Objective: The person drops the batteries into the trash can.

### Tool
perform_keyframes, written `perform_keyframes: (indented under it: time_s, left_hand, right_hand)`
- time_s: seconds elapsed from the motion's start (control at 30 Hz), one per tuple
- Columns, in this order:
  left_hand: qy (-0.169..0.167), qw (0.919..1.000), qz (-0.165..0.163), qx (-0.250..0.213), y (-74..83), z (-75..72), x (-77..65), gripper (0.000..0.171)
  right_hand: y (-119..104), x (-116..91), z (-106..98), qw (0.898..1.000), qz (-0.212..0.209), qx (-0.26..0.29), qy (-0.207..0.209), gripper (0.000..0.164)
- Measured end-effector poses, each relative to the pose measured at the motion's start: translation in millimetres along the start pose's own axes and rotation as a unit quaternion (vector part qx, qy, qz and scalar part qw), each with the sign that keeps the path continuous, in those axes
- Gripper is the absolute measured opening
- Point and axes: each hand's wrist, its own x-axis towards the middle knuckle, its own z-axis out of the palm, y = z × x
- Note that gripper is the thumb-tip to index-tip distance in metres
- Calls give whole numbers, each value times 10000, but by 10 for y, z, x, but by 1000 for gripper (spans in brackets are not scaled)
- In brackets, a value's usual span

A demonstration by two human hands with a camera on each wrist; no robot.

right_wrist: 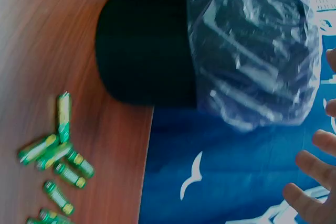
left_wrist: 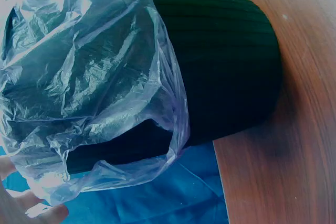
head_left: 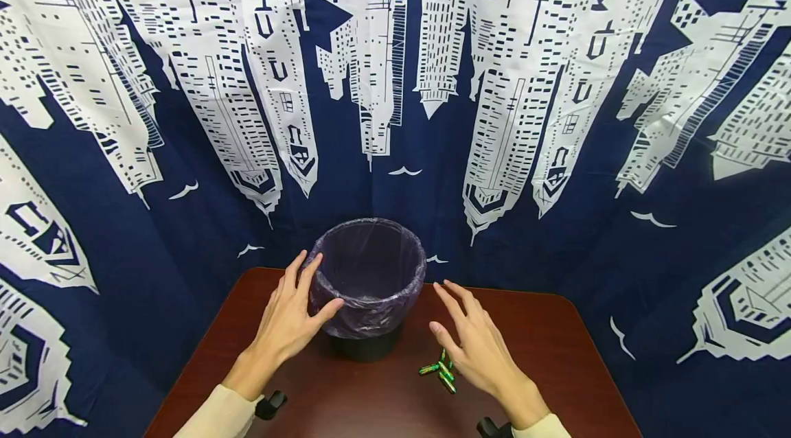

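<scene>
A: Starting on your left, where is the bin [head_left: 366,347] standing against your left grip [head_left: 287,318]?

B: It is standing upright on the bench [head_left: 296,393], just to the right of that grip. Your left fingers are lying loosely spread by the left side of its rim, and your thumb is pointing across the front. You are holding nothing there: the grip is hanging released. Whether your fingers are actually touching the liner [head_left: 371,320], I cannot tell.

A: And what are you having further right?

B: The batteries [head_left: 447,383] are lying in a small loose group on the bench, between the bin and your right grip [head_left: 478,349], just beside the latter. That grip is hovering released too, its fingers loosely extended and grasping nothing. Your right wrist view is showing a gap between those fingertips and the liner.

A: How is everything looking to you, left to right?

B: You are seeing a dark, round bin, with fine ribs running along its wall in the left wrist view. The translucent, purplish liner is folding over the rim, wrinkling and shining in streaks around the upper wall. Beyond it, the batteries are showing green casings and gold-coloured ends, some overlapping.
</scene>
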Motion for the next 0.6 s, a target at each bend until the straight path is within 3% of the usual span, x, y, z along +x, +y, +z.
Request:
perform_keyframes:
  time_s: [0.27, 0.6]
  left_hand:
    - [-30, 9994, -126, -318, -12, 91, 2, 81]
    - [-104, 9931, -47, -1166, -28, 134, 57, 80]
  right_hand:
    - [-198, 298, 184, 9991, -148, 403, 51, 74]
    - [-182, 389, 352, 9975, -67, 701, -24, 63]
